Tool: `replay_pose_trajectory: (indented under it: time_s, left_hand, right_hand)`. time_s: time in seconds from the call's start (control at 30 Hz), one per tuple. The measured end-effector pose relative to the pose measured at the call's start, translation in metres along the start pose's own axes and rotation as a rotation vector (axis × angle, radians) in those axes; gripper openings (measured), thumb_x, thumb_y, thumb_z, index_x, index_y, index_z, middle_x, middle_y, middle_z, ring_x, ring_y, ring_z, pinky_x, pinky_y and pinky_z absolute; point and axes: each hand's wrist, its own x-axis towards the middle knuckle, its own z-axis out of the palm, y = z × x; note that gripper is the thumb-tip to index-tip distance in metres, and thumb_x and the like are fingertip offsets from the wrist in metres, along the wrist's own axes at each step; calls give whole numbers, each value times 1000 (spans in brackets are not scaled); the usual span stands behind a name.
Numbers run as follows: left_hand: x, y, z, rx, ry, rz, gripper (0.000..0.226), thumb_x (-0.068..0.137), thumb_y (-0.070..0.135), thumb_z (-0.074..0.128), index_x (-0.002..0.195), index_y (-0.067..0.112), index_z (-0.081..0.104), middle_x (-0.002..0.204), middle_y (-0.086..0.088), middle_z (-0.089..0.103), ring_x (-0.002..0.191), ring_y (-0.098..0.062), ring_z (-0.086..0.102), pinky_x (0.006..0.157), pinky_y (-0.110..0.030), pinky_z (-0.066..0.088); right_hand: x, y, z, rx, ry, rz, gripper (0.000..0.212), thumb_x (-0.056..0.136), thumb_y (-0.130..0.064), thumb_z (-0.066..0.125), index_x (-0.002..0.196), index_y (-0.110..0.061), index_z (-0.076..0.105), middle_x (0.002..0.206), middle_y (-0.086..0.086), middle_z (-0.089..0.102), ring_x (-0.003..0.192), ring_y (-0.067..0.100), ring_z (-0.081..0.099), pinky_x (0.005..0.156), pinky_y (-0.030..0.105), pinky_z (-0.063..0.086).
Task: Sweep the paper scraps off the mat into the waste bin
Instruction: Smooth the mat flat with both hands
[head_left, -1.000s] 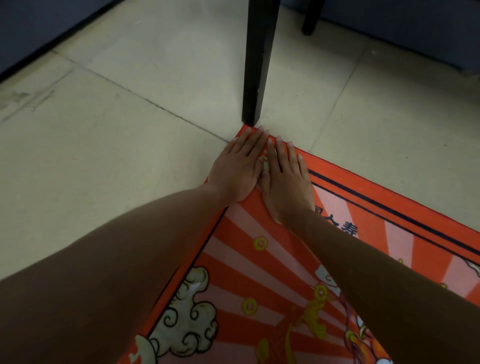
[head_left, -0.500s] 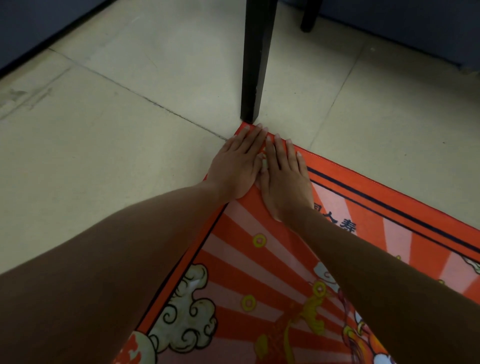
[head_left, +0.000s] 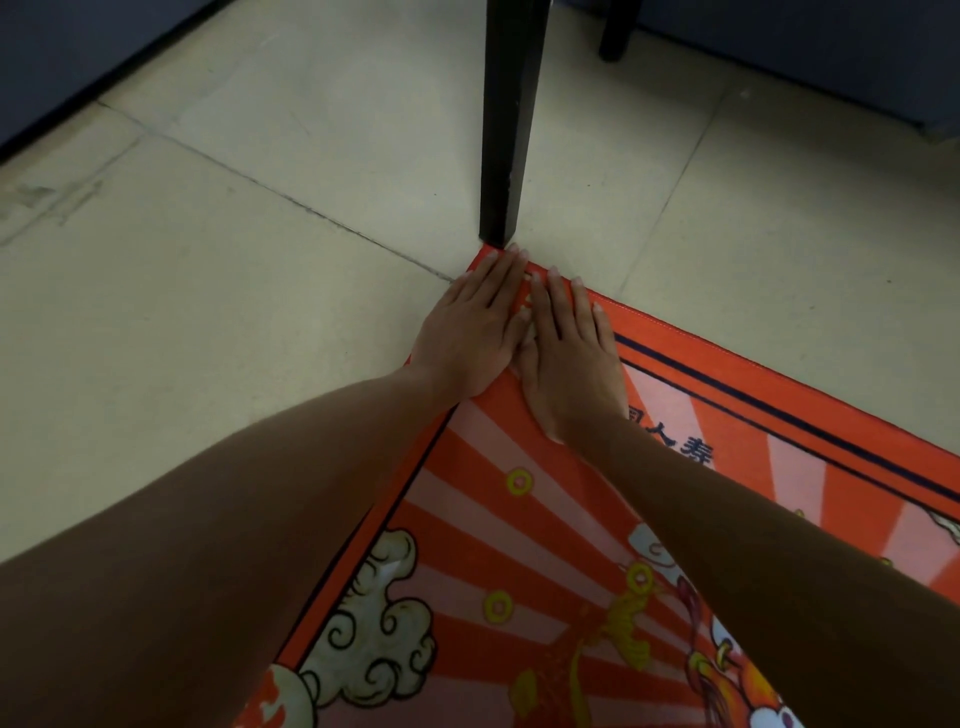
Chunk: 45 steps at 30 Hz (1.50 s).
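An orange mat (head_left: 519, 545) with red and pink rays, clouds and gold coins lies on the tiled floor, its far corner touching a black furniture leg. My left hand (head_left: 467, 332) and my right hand (head_left: 566, 358) lie flat side by side on that corner, fingers straight and pointing at the leg. A small pale bit, maybe a paper scrap (head_left: 525, 312), shows between the hands; I cannot tell for sure. No waste bin is in view.
A black furniture leg (head_left: 509, 124) stands right at the mat's corner, and a second dark leg (head_left: 615, 31) stands farther back. Dark walls run along the upper left and upper right. Beige floor tiles (head_left: 208, 291) surround the mat.
Both hands have stayed flat on the mat's corner. The view has shifted very slightly.
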Motion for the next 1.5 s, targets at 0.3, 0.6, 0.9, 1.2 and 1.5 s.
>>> replay_pose_trajectory:
  time_s: [0.3, 0.6, 0.9, 1.2, 1.5]
  left_hand:
    - [-1, 2, -3, -60, 19, -31, 59, 106, 40, 20, 156, 15, 1, 165, 1, -2, 151, -11, -5, 122, -29, 1]
    - [0, 0, -1, -82, 24, -27, 58, 106, 40, 17, 157, 15, 5, 165, 1, 1, 151, -11, -3, 123, -31, 5]
    - [-1, -2, -4, -88, 57, -23, 52, 108, 31, 25, 156, 17, 11, 164, 2, 8, 150, -10, 1, 116, -22, -2]
    - [-9, -6, 0, 0, 37, -5, 55, 106, 36, 19, 156, 16, 10, 164, 0, 8, 151, -12, 0, 122, -30, 3]
    - [-39, -12, -2, 4, -6, 45, 60, 104, 42, 15, 157, 17, 3, 165, 1, 3, 151, -11, -1, 122, -30, 3]
  right_hand:
    - [-1, 0, -1, 11, 7, -5, 62, 99, -44, 6, 154, -16, -5, 161, 3, -8, 148, 19, -12, 121, 41, 5]
    - [0, 1, 0, -3, 10, -10, 63, 99, -43, 10, 154, -16, -5, 161, 3, -7, 148, 20, -11, 121, 40, 5]
    - [0, 1, 0, 8, 22, -11, 63, 98, -41, 10, 155, -16, -1, 162, 2, -4, 148, 19, -8, 121, 40, 7]
    - [0, 2, 1, -8, 22, -10, 63, 98, -41, 10, 155, -16, -2, 162, 2, -4, 149, 19, -7, 121, 39, 7]
    - [2, 1, -1, -23, 4, 2, 61, 101, -40, 15, 155, -18, -4, 162, 2, -5, 148, 20, -7, 121, 39, 5]
